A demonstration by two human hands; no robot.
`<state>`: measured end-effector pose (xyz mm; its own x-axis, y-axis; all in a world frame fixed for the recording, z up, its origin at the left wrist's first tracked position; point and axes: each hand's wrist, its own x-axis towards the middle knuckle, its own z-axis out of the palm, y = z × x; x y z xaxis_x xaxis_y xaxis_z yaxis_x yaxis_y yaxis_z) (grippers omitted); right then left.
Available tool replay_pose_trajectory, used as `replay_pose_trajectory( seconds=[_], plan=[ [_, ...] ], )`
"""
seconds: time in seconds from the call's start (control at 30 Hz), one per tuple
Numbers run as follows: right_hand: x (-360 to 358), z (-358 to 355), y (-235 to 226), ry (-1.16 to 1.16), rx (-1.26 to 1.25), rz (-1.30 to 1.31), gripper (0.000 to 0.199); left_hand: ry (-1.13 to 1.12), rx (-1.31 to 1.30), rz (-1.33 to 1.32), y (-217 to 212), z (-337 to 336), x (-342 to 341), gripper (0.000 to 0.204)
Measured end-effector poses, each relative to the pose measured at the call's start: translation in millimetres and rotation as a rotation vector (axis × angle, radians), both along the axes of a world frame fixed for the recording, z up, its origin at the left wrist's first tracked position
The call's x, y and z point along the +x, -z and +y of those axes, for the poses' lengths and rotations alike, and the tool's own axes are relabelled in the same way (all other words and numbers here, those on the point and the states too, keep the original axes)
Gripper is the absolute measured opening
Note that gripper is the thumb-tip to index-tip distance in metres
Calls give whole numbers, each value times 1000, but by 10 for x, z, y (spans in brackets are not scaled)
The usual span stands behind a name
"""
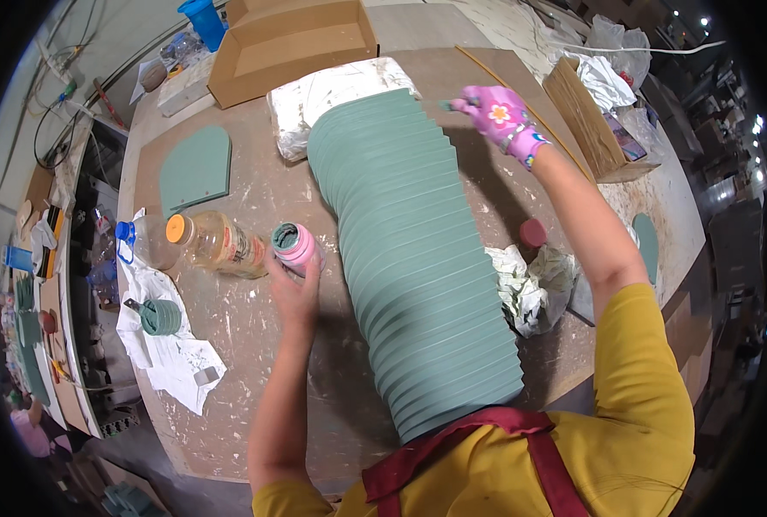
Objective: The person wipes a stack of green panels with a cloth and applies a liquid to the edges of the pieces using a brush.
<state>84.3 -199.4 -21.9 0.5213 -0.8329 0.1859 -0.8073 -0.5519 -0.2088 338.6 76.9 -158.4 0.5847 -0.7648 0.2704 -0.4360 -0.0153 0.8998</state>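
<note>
My bare left hand (294, 289) is wrapped round a small pink bottle (300, 258) with its mouth uncovered and dark green residue inside. A long row of overlapping pale green panels (418, 258) runs from my apron to the far part of the table, its far end against a white wrapped bundle (340, 90). My right hand (497, 119), in a pink flowered glove, is closed beside the row's far right edge. Something small with a greenish tip shows at its fingers; its kind is unclear. Left of the pink bottle lies a clear plastic bottle (228, 246) with an orange cap.
A single green panel (198, 168) lies at left. Below it, a green-smeared cup (160, 317) sits on white paper (185, 366). An open cardboard box (293, 52) stands far back, another cardboard box (599, 129) at right. Crumpled paper (521, 289) and a dark red lid (532, 232) lie right of the row.
</note>
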Motion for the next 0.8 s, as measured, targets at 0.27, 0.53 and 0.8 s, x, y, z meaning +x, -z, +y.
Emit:
replay_pose_trajectory(
  seconds=[0.27,0.53,0.8],
  plan=[
    [110,94,200,-176,-61,-66,37,10,84,33,11,92,-9,67],
    [-1172,364,234,30,483,-669,29,10,-16,95,-128,-17,-75,66],
    [-1542,2243,-39,130,519,-908,39,48,-90,24,-80,18,92,53]
  ],
)
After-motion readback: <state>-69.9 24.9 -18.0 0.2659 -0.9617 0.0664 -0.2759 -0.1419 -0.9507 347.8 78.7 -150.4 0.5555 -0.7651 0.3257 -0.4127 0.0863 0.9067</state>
